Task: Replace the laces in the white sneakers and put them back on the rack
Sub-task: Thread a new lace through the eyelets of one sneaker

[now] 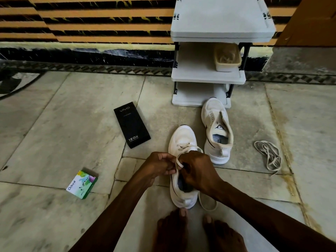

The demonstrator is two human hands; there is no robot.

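Note:
A white sneaker point(182, 140) stands on the floor in front of me, toe pointing away, with a white lace point(183, 148) threaded through its front eyelets. My left hand point(158, 167) and my right hand point(196, 170) are both over its tongue, each pinching part of the lace; a loop shows between them. A loose end of the lace lies curved beside the heel. The second white sneaker point(217, 130) sits to the right, unlaced and open. A loose pile of lace point(269, 155) lies on the floor at the far right. The white shoe rack point(207, 77) stands behind.
A black phone box point(131, 127) lies on the floor left of the sneakers, and a small green and white carton point(82, 184) further left. A beige container point(227, 58) sits on the rack's middle shelf. My bare feet point(200, 231) are just behind the near sneaker.

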